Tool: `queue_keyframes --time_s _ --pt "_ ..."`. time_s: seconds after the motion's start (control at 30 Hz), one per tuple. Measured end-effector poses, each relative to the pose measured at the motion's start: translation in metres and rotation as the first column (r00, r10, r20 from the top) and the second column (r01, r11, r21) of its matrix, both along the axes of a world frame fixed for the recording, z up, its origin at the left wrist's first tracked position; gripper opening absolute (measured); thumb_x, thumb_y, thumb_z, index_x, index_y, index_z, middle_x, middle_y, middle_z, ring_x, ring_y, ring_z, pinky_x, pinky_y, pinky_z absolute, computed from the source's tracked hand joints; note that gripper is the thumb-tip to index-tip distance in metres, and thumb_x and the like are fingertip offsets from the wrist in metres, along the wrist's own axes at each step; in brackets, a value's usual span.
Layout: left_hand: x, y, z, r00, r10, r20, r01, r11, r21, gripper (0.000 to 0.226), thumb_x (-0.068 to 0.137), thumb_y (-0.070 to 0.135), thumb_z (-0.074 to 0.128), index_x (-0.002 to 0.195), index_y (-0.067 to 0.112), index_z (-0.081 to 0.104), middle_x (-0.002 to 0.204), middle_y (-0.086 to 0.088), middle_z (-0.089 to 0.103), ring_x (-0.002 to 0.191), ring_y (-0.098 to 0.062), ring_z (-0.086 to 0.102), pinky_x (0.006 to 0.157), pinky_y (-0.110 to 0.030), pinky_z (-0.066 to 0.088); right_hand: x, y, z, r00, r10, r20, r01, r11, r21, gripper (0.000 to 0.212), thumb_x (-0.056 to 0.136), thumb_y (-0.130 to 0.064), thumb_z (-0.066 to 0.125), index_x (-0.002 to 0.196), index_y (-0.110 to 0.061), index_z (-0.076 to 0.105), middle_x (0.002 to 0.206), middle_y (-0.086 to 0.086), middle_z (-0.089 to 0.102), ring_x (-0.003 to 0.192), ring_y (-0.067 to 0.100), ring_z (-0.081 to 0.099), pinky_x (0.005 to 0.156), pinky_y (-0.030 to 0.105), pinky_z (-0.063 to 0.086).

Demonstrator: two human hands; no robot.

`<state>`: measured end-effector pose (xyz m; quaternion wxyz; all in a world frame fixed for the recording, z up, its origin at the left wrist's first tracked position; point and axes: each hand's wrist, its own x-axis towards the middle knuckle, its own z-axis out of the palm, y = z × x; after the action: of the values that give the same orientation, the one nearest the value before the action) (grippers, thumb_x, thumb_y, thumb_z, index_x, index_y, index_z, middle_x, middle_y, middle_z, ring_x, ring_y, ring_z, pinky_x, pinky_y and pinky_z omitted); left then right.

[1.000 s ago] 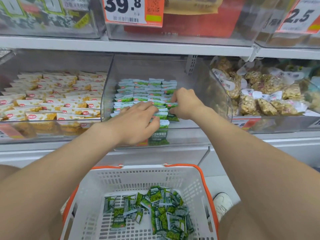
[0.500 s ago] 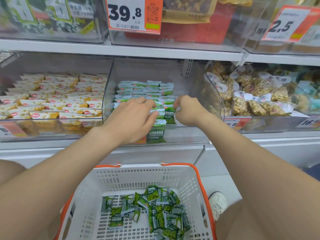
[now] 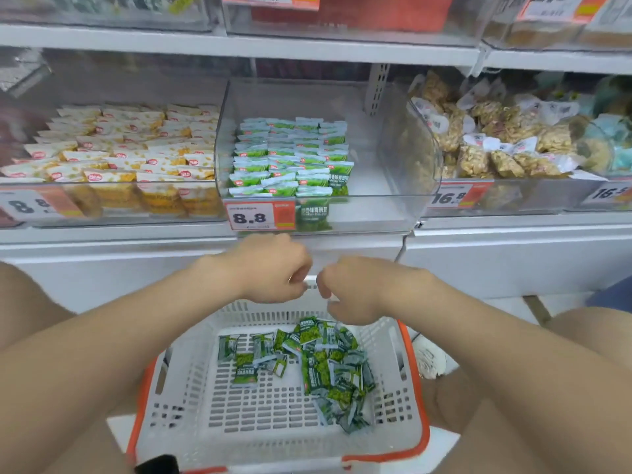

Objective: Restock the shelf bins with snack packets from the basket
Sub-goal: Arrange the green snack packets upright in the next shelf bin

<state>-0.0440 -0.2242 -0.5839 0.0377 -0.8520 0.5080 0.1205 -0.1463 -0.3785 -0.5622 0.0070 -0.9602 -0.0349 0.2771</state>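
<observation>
Rows of green snack packets (image 3: 290, 159) fill the left part of the clear middle shelf bin (image 3: 403, 155). Below it a white basket with an orange rim (image 3: 191, 381) holds several loose green packets (image 3: 318, 360). My left hand (image 3: 270, 271) and my right hand (image 3: 352, 292) hover side by side over the basket's far edge, below the bin. Their fingers are loosely curled and point down. Neither hand holds a packet.
A bin of yellow-and-white packets (image 3: 119, 152) stands to the left, and a bin of nut clusters in clear wrappers (image 3: 492, 142) to the right. An orange 8.8 price tag (image 3: 260, 215) hangs on the middle bin's front. More bins sit on the shelf above.
Both hands have left the middle bin and dropped down to the basket. The packets they were arranging stay in the bin. The camera view has tilted downward.
</observation>
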Motion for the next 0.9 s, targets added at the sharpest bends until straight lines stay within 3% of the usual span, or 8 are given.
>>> queue_keyframes --time_s 0.13,0.37,0.43,0.5,0.57,0.67,0.77,0.9 --pt "0.001 0.002 -0.061 0.996 -0.017 -0.089 0.037 0.973 0.227 0.014 0.097 0.023 0.052 0.095 0.024 0.066 0.086 0.002 0.06 0.082 -0.028 0.062 0.063 -0.035 0.05 -0.005 0.018 -0.047 0.961 0.159 -0.225 -0.165 0.986 -0.011 0.018 0.099 -0.015 0.049 0.114 -0.013 0.059 0.101 0.008 0.061 0.087 0.027 0.063 0.072 0.039 0.056" --pt "0.012 0.017 -0.194 0.971 0.147 -0.191 -0.051 0.9 0.432 0.023 0.097 0.002 0.048 0.098 0.011 0.068 0.09 -0.005 0.067 0.07 -0.022 0.061 0.058 -0.035 0.05 0.012 0.043 -0.087 0.937 0.28 -0.209 -0.288 0.958 -0.008 0.019 0.097 -0.003 0.05 0.108 -0.013 0.061 0.089 0.002 0.05 0.069 0.02 0.054 0.051 0.033 0.041" --pt "0.004 0.021 -0.227 0.947 0.204 -0.249 -0.061 0.872 0.485 0.02 0.101 0.0 0.046 0.104 0.006 0.064 0.091 -0.007 0.062 0.071 -0.023 0.057 0.066 -0.041 0.052 0.019 0.046 -0.095 0.929 0.29 -0.232 -0.305 0.952 -0.03 0.015 0.098 -0.003 0.051 0.103 -0.013 0.061 0.086 0.001 0.048 0.064 0.017 0.051 0.049 0.031 0.038" --pt "-0.005 0.028 -0.257 0.922 0.246 -0.298 -0.057 0.849 0.526 0.03 0.103 -0.002 0.045 0.13 0.006 0.054 0.121 -0.015 0.059 0.098 -0.033 0.064 0.083 -0.046 0.054 0.026 0.047 -0.101 0.924 0.288 -0.251 -0.307 0.951 -0.04 0.01 0.099 -0.005 0.053 0.098 -0.014 0.057 0.085 0.001 0.047 0.063 0.016 0.049 0.05 0.031 0.039" --pt "-0.01 0.037 -0.283 0.9 0.255 -0.353 -0.04 0.856 0.515 0.067 0.1 -0.009 0.044 0.16 0.016 0.027 0.165 -0.017 0.025 0.119 -0.038 0.061 0.084 -0.042 0.055 0.031 0.049 -0.108 0.922 0.29 -0.256 -0.309 0.951 -0.035 0.011 0.098 -0.004 0.054 0.096 -0.015 0.054 0.085 0.001 0.046 0.065 0.017 0.049 0.053 0.032 0.042" --pt "-0.01 0.041 -0.305 0.869 0.291 -0.401 -0.054 0.86 0.507 0.091 0.091 -0.018 0.045 0.165 0.028 0.017 0.173 -0.004 -0.012 0.104 -0.034 0.066 0.071 -0.04 0.056 0.035 0.048 -0.119 0.919 0.284 -0.275 -0.304 0.952 -0.03 0.013 0.098 -0.003 0.051 0.098 -0.014 0.057 0.087 0.002 0.049 0.065 0.017 0.049 0.051 0.031 0.039" --pt "-0.006 0.042 -0.321 0.84 0.327 -0.432 -0.091 0.871 0.483 0.081 0.093 -0.013 0.05 0.162 0.026 0.03 0.173 -0.007 -0.004 0.113 -0.036 0.064 0.071 -0.038 0.049 0.035 0.046 -0.126 0.912 0.279 -0.3 -0.305 0.952 -0.04 0.018 0.098 -0.005 0.052 0.112 -0.014 0.06 0.094 0.003 0.049 0.068 0.017 0.049 0.05 0.031 0.035" --pt "-0.004 0.046 -0.329 0.849 0.321 -0.419 -0.158 0.912 0.378 0.047 0.102 0.013 0.054 0.148 0.019 0.051 0.16 -0.012 0.032 0.139 -0.028 0.045 0.107 -0.047 0.043 0.035 0.045 -0.124 0.912 0.251 -0.325 -0.282 0.958 -0.052 0.017 0.098 -0.003 0.054 0.111 -0.013 0.059 0.087 0.001 0.047 0.067 0.017 0.049 0.05 0.031 0.035"
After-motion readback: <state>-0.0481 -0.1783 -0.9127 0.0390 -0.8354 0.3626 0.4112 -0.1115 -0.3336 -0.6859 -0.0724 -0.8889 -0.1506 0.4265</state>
